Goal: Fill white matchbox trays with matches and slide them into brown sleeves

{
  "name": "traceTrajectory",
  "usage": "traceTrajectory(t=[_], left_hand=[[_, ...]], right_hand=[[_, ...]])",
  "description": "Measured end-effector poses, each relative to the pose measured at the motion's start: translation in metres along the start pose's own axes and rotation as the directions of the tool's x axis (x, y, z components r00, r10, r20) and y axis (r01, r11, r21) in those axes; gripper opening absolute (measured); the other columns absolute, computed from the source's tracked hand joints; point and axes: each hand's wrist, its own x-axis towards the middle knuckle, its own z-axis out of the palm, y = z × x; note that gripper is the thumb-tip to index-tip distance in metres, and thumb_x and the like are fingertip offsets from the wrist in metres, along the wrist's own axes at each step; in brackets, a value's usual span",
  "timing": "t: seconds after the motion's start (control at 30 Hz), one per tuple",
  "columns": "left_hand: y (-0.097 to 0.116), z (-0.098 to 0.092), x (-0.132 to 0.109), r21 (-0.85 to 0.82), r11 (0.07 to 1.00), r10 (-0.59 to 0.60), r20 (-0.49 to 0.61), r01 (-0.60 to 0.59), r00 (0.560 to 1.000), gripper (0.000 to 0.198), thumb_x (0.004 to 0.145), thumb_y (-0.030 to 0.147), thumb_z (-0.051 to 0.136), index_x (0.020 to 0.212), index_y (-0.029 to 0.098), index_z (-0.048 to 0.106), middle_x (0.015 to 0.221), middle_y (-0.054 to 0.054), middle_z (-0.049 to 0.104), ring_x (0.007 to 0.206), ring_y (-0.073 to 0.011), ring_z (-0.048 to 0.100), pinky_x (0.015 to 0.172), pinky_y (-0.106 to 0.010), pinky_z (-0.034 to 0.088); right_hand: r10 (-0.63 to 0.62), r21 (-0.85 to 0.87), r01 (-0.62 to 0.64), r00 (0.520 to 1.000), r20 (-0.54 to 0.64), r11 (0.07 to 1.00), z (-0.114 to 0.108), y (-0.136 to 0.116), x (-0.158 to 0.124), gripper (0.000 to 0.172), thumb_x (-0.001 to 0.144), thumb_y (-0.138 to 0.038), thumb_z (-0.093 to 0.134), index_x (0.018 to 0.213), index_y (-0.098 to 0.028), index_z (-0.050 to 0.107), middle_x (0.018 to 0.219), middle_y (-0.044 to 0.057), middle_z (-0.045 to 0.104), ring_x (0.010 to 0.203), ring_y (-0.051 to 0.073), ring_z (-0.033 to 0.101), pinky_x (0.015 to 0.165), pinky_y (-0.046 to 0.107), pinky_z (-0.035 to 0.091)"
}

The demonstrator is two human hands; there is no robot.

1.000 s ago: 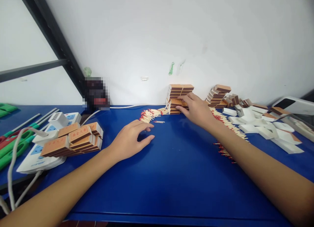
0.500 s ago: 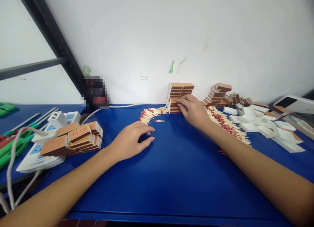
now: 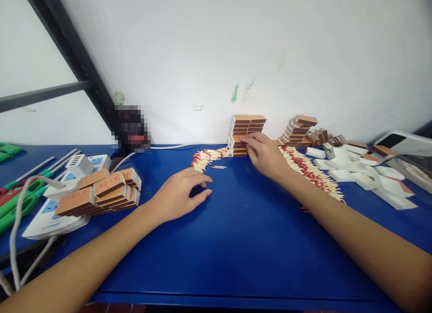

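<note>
My right hand (image 3: 265, 154) is at the matchbox stack (image 3: 249, 124) by the wall. Its fingers are closed around the right end of the matchboxes in the shorter front column (image 3: 238, 146); the far fingertips are partly hidden. My left hand (image 3: 182, 191) rests on the blue table, fingers loosely apart and holding nothing. Just beyond it lies a small pile of red-tipped matches (image 3: 204, 157), with a couple of loose matches (image 3: 218, 167) to its right. A longer row of matches (image 3: 310, 171) spreads behind my right forearm, which covers part of it.
A leaning matchbox stack (image 3: 299, 130) and white matchbox trays (image 3: 364, 169) are at the right, near a white device (image 3: 398, 144). On the left, bundled matchboxes (image 3: 101, 191) lie on a power strip (image 3: 57, 218), beside green-handled tools (image 3: 23, 200). A cable (image 3: 175, 146) runs along the wall.
The view has shifted very slightly. My right hand stays at the front column of matchboxes, and my left hand rests in the same place.
</note>
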Motion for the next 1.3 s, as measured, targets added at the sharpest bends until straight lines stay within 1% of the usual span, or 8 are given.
traceTrajectory(t=[0.3, 0.43, 0.53, 0.7, 0.77, 0.87, 1.13, 1.3], left_hand=[[0.0, -0.001, 0.0, 0.014, 1.0, 0.013, -0.013, -0.013, 1.0, 0.023, 0.101, 0.032, 0.064, 0.119, 0.022, 0.073, 0.106, -0.005, 0.079, 0.102, -0.0227, 0.071, 0.089, -0.038, 0.057], [0.0, 0.0, 0.0, 0.022, 0.999, 0.031, -0.032, -0.03, 0.999, 0.022, 0.1, 0.03, 0.066, 0.119, 0.022, 0.074, 0.105, -0.004, 0.079, 0.102, -0.0219, 0.071, 0.09, -0.038, 0.057], [-0.001, 0.0, 0.0, 0.028, 0.999, 0.025, -0.024, -0.024, 0.999, 0.022, 0.1, 0.03, 0.066, 0.119, 0.022, 0.074, 0.105, -0.004, 0.079, 0.101, -0.0214, 0.071, 0.088, -0.037, 0.057], [-0.004, 0.0, 0.0, 0.026, 0.999, 0.023, -0.033, -0.022, 0.999, 0.021, 0.1, 0.03, 0.067, 0.118, 0.022, 0.074, 0.103, -0.003, 0.078, 0.102, -0.0217, 0.071, 0.09, -0.038, 0.057], [-0.005, 0.0, 0.0, 0.026, 0.999, 0.025, -0.041, -0.024, 0.999, 0.021, 0.1, 0.029, 0.067, 0.118, 0.021, 0.074, 0.103, -0.003, 0.079, 0.101, -0.0217, 0.071, 0.088, -0.038, 0.058], [-0.007, -0.001, -0.001, 0.037, 0.999, 0.028, -0.06, -0.025, 0.998, 0.021, 0.099, 0.028, 0.067, 0.118, 0.02, 0.074, 0.103, -0.004, 0.079, 0.1, -0.022, 0.071, 0.088, -0.038, 0.058], [-0.011, 0.0, 0.001, 0.009, 1.0, 0.014, -0.087, -0.014, 0.996, 0.019, 0.099, 0.027, 0.067, 0.115, 0.021, 0.075, 0.1, -0.003, 0.079, 0.099, -0.0216, 0.071, 0.088, -0.037, 0.058], [-0.016, -0.006, 0.009, -0.011, 1.0, -0.031, -0.243, 0.029, 0.969, 0.015, 0.098, 0.028, 0.067, 0.107, 0.021, 0.077, 0.097, -0.003, 0.08, 0.09, -0.0182, 0.071, 0.082, -0.033, 0.058]], right_hand=[[0.035, -0.09, -0.033, 0.999, 0.023, 0.995, -0.021, 0.006, 0.005, 0.039, 0.101, -0.019, 0.049, 0.131, -0.021, 0.074, 0.128, 0.017, 0.072, 0.122, 0.035, 0.063, 0.101, 0.056, 0.051], [0.291, -0.198, -0.286, 0.957, -0.001, 0.938, -0.052, 0.044, 0.007, 0.031, 0.099, -0.025, 0.052, 0.116, -0.019, 0.078, 0.111, 0.015, 0.077, 0.107, 0.033, 0.069, 0.098, 0.05, 0.053], [0.381, -0.22, -0.344, 0.912, 0.155, 0.913, -0.061, 0.073, 0.005, 0.026, 0.095, -0.027, 0.059, 0.107, -0.017, 0.08, 0.102, 0.013, 0.081, 0.091, 0.031, 0.072, 0.086, 0.045, 0.055], [0.366, -0.234, -0.294, 0.846, 0.387, 0.927, -0.051, 0.094, 0.02, 0.025, 0.092, -0.03, 0.064, 0.107, -0.018, 0.08, 0.094, 0.009, 0.083, 0.085, 0.027, 0.073, 0.078, 0.037, 0.054], [0.379, -0.264, -0.284, 0.801, 0.464, 0.922, -0.052, 0.094, 0.033, 0.026, 0.092, -0.032, 0.065, 0.109, -0.019, 0.08, 0.094, 0.009, 0.083, 0.084, 0.026, 0.072, 0.077, 0.037, 0.053], [0.465, -0.31, -0.357, 0.771, 0.434, 0.881, -0.064, 0.088, 0.048, 0.025, 0.094, -0.031, 0.065, 0.109, -0.019, 0.08, 0.1, 0.012, 0.082, 0.084, 0.025, 0.071, 0.075, 0.036, 0.049], [0.443, -0.275, -0.351, 0.767, 0.464, 0.895, -0.087, 0.05, 0.018, 0.024, 0.099, -0.032, 0.062, 0.101, -0.017, 0.08, 0.089, 0.011, 0.079, 0.078, 0.022, 0.066, 0.069, 0.034, 0.041], [0.415, -0.294, -0.309, 0.793, 0.446, 0.905, -0.092, 0.039, 0.006, 0.028, 0.102, -0.035, 0.058, 0.101, -0.016, 0.079, 0.09, 0.011, 0.079, 0.081, 0.023, 0.068, 0.069, 0.033, 0.042]])
